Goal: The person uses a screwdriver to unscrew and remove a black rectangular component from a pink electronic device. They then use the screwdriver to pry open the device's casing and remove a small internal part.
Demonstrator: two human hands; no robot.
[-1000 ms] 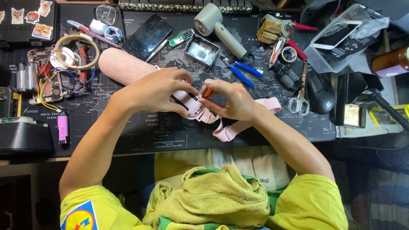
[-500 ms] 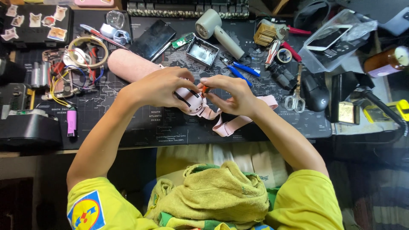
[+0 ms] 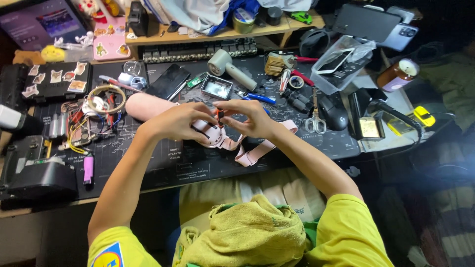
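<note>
Right, head view only, so we go w/ that: our left hand [image 3: 180, 122] and right hand [image 3: 247, 117] meet over the middle of the dark desk mat [image 3: 148, 163], fingertips pinched shut together on a small orange-and-black part [image 3: 219, 114] held just above a pink smartwatch [image 3: 213, 136]. Left hand's lower fingers also rest on the watch body; the pink strap [image 3: 257, 151] trails off to the right and near side, lying flat on the mat. Just left & far of our left hand lies a pink cylinder [image 3: 146, 106]. Far side, approx. centre: small metal tray [image 3: 216, 87] and a grey hair dryer [image 3: 230, 68]. Right of our right hand: scissors [image 3: 313, 118] beside a black mouse [image 3: 332, 111]. Near left: pink lighter-like stick [image 3: 88, 169] next to a black box [image 3: 37, 180]. Yellow-green towel [image 3: 247, 232] sits on our lap, nearest the camera.
</note>
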